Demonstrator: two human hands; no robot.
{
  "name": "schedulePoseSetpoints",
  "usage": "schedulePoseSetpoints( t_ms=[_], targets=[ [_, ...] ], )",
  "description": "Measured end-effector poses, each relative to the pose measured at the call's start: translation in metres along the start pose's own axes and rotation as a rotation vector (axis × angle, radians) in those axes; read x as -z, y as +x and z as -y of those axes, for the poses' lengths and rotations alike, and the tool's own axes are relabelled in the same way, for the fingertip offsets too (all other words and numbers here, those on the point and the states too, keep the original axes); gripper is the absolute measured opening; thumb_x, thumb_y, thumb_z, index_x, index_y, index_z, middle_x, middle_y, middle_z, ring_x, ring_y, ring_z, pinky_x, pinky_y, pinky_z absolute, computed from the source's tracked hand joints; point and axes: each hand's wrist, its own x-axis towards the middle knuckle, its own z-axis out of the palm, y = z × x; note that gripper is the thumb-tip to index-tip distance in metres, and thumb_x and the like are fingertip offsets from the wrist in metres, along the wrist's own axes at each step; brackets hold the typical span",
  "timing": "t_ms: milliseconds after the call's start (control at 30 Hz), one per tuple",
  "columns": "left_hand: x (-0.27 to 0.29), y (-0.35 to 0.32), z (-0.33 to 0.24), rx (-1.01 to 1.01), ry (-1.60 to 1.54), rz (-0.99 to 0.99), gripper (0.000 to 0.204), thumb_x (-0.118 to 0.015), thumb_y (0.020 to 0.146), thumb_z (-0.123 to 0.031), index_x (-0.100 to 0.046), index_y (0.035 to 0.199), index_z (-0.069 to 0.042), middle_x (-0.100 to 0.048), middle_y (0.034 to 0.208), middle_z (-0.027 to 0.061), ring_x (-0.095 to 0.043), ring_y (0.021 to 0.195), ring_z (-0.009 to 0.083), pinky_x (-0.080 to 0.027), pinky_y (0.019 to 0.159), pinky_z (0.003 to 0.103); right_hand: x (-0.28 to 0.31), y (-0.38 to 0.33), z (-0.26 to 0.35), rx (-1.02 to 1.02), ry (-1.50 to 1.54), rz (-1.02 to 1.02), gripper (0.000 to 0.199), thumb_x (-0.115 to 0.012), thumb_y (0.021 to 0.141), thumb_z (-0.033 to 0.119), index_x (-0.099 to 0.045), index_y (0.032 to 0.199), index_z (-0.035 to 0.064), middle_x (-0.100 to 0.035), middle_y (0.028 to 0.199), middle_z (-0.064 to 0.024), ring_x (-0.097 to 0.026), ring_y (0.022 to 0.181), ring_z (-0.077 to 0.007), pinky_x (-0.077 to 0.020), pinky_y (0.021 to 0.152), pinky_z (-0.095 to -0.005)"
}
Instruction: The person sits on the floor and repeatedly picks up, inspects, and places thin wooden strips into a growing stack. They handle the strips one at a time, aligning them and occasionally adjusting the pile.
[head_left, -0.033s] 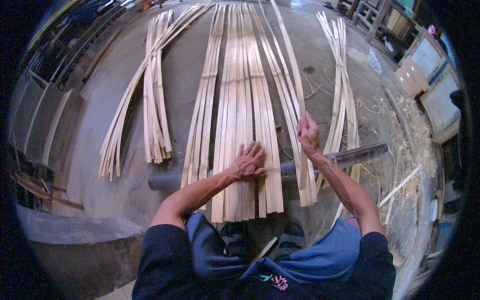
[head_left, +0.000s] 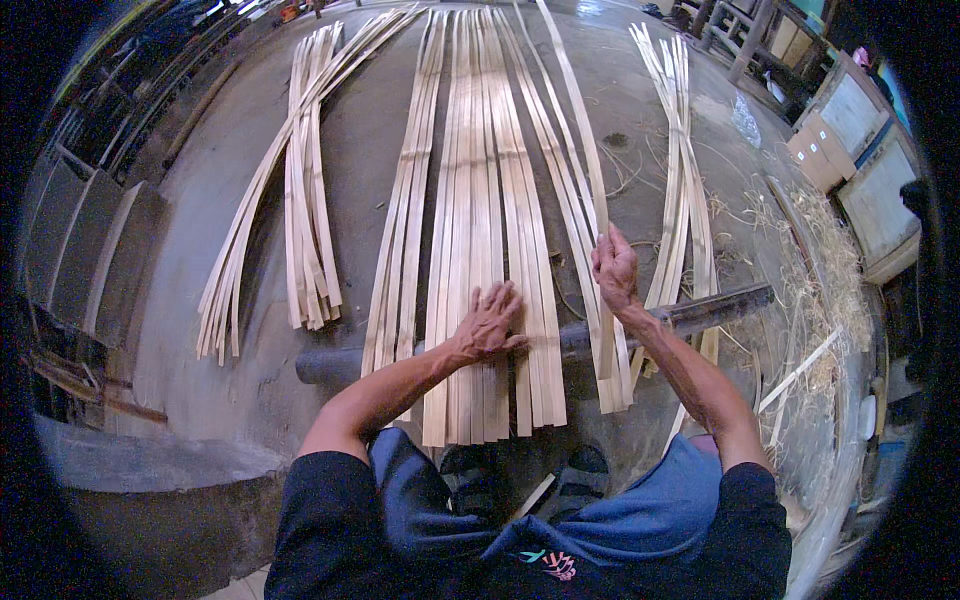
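Long pale bamboo strips (head_left: 462,220) lie side by side in a broad row on the floor in front of me. My left hand (head_left: 488,320) rests flat on them with its fingers outstretched, just above where they cross a dark pipe (head_left: 690,315). To the right, my right hand (head_left: 615,268) is closed round one bamboo strip (head_left: 575,95). Its far end reaches up to the top edge of the view, and its near end hangs below my fist. Several strips (head_left: 562,180) lie just left of that fist, apart from the middle row.
Crossed strip bundles lie at the left (head_left: 300,190) and right (head_left: 680,170). Curly shavings (head_left: 810,260) cover the floor at the far right, beside leaning boards (head_left: 880,205) and a cardboard box (head_left: 822,155). Dark panels (head_left: 85,240) stand at the left, above a low ledge (head_left: 160,465).
My left hand has slid very slightly to the left over the strips. My right hand keeps its grip and has barely shifted.
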Motion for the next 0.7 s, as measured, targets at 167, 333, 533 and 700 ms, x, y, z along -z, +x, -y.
schedulePoseSetpoints(
  t_ms=[167,333,533,700],
  targets=[
    [-0.002,-0.016,0.028,0.19,0.091,-0.145,0.079,-0.038,0.078,-0.059,-0.025,0.131,-0.003,-0.01,0.139,0.0231,-0.006,0.129,0.0377,-0.003,0.1,0.057,0.005,0.005,-0.018,0.05,-0.093,0.015,0.025,-0.039,0.091,0.021,-0.049,0.107,0.0044,-0.037,0.054,0.0055,-0.034,0.043,-0.0033,-0.0317,0.037,-0.0188],
    [0.002,-0.025,0.043,0.381,0.032,-0.043,0.084,-0.038,0.075,-0.063,-0.023,0.133,-0.004,-0.009,0.139,0.0233,-0.005,0.129,0.0376,-0.004,0.097,0.061,0.015,0.011,-0.049,-0.059,-0.18,0.038,0.023,-0.039,0.09,0.021,-0.052,0.1,0.005,-0.037,0.053,0.0054,-0.037,0.045,-0.0037,-0.0317,0.038,-0.0208],
    [0.003,-0.028,0.043,0.369,-0.065,-0.049,0.084,-0.038,0.075,-0.063,-0.021,0.134,-0.005,-0.009,0.139,0.0231,-0.006,0.129,0.0378,-0.003,0.098,0.061,0.059,0.01,-0.065,0.025,-0.312,-0.045,0.024,-0.039,0.09,0.022,-0.054,0.096,0.0044,-0.039,0.054,0.0046,-0.036,0.046,-0.0041,-0.0301,0.04,-0.0207],
    [0.002,-0.02,0.035,0.338,0.07,-0.137,0.079,-0.039,0.078,-0.058,-0.022,0.133,-0.004,-0.011,0.138,0.0234,-0.008,0.129,0.0372,-0.003,0.097,0.061,0.094,0.004,-0.085,-0.028,-0.298,-0.045,0.02,-0.042,0.089,0.021,-0.051,0.092,0.0048,-0.039,0.056,0.0047,-0.037,0.048,-0.0041,-0.0302,0.041,-0.0208]
  ],
)
